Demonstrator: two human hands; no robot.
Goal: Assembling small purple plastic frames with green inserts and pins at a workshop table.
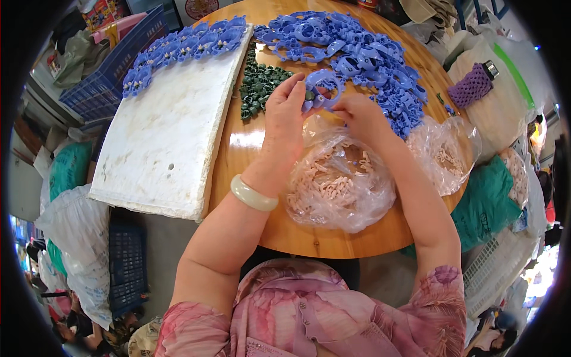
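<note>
A blue ring-shaped plastic part (336, 89) is gripped in my left hand (284, 113), above the wooden table. On the side of that part by my left fingers shows a small dark green piece. My right hand (363, 116) is closed in a pinch beside its lower right edge; what the fingertips hold is hidden. Below my hands lies a clear plastic bag (375, 199) with many small pale pink pieces (333, 178). Dark green small parts (259, 89) are heaped left of my left hand. Beyond my hands spreads a large pile of blue plastic parts (369, 56).
A white foam board (160, 131) overlaps the left of the table (238, 172), with rows of blue assembled parts (196, 43) along its far end. A second clear bag (443, 154) sits at the right edge. Blue crates (113, 71) and stuffed sacks (74, 238) stand around the table.
</note>
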